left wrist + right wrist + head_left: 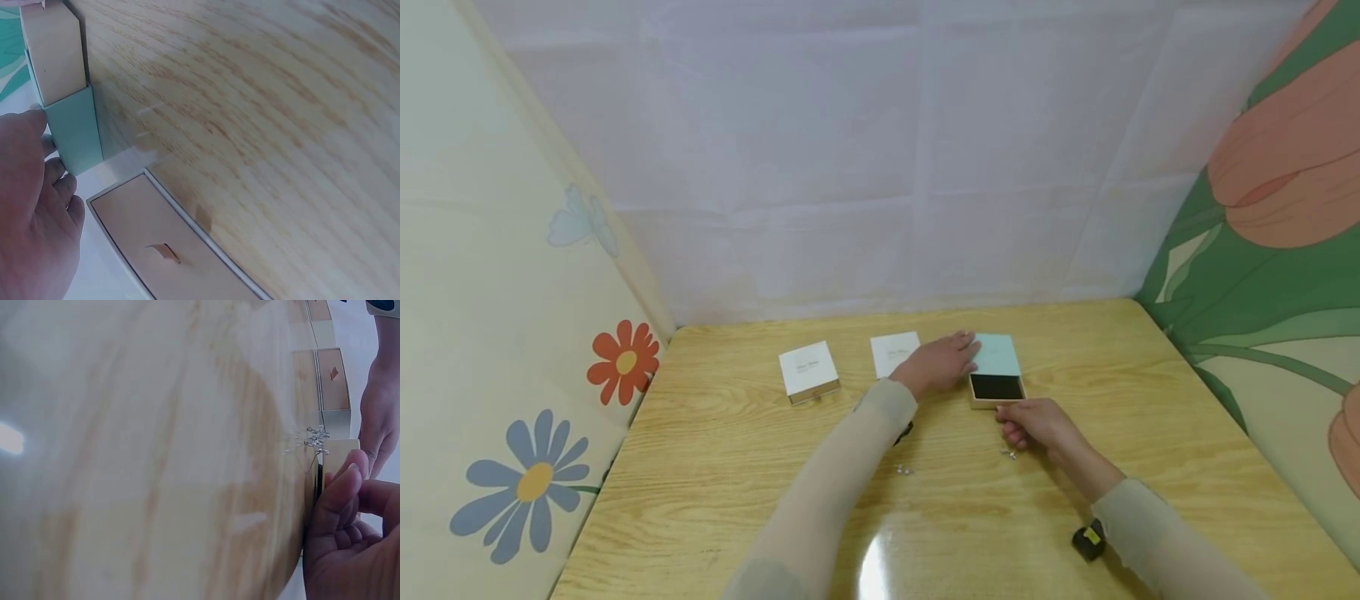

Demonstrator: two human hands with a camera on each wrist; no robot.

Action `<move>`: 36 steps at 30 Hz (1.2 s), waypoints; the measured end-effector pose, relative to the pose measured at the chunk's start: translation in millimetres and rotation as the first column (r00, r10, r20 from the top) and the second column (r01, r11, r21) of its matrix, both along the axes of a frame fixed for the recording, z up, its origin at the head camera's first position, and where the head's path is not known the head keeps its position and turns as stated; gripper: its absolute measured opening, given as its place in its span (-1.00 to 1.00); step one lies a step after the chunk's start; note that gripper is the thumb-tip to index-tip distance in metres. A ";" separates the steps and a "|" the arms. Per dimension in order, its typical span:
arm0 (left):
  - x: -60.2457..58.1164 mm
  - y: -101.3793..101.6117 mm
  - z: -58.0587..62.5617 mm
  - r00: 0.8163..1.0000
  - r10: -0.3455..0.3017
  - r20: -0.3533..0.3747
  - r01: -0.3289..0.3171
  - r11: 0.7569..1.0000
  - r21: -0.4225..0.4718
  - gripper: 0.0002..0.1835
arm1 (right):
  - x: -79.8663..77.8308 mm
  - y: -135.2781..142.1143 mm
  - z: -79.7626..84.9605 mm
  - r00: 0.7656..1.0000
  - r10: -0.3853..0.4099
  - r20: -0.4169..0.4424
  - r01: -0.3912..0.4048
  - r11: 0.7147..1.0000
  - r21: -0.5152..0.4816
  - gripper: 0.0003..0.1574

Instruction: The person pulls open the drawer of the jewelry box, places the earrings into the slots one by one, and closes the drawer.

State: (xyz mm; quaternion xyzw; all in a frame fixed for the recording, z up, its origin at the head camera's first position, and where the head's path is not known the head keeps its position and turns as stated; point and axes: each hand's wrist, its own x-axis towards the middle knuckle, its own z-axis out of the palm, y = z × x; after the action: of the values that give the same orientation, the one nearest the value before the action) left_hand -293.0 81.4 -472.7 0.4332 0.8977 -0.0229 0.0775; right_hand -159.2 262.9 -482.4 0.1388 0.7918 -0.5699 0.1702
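Observation:
A small drawer box has a pale teal sleeve (997, 354) and a beige drawer (997, 404) slid partly out toward me, showing a black lining. My left hand (938, 364) lies at the sleeve's left side, its fingers and thumb touching it; in the left wrist view the lower fingers of the hand (37, 200) bend slightly. At the drawer's front, thumb and forefinger of my right hand (1036, 421) pinch its edge or tab, mostly covered by the fingers. Small shiny silver pieces (1009, 454) lie on the table just below this hand.
Two white drawer boxes stand to the left: one shut white box (808, 368) and another white box (892, 350) partly behind my left forearm. More silvery bits (904, 471) lie on the wood-grain table (700, 483). A white cloth (790, 167) hangs behind.

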 end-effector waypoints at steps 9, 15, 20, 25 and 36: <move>1.3 0.7 1.6 1.000 -0.001 -0.004 0.001 1.000 -0.015 -0.37 | 3.9 -2.0 4.0 1.000 0.002 0.006 -0.002 1.000 -0.008 -0.62; 0.2 0.6 0.8 1.000 -0.004 -0.013 0.004 1.000 -0.016 -0.37 | 4.8 -2.1 4.3 1.000 0.006 0.010 -0.006 1.000 -0.011 -0.63; 2.0 -0.2 4.4 1.000 -0.001 -0.004 0.001 1.000 -0.008 -0.38 | 3.3 -0.4 0.9 1.000 0.002 0.014 -0.002 1.000 -0.014 -0.65; 3.4 -0.2 6.3 1.000 -0.003 -0.002 0.003 1.000 -0.020 -0.38 | 4.7 -0.3 2.7 1.000 0.020 0.015 -0.019 1.000 -0.018 -0.63; 2.3 1.0 5.5 1.000 -0.013 -0.018 0.012 0.999 -0.036 -0.38 | 5.8 -0.3 1.9 1.000 0.007 0.020 -0.007 1.000 0.002 -0.62</move>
State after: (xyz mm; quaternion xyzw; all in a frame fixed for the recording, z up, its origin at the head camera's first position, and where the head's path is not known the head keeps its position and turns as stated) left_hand -290.7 82.4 -467.2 0.4372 0.8950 -0.0434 0.0768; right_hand -153.4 262.6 -480.4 0.1418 0.7913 -0.5669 0.1799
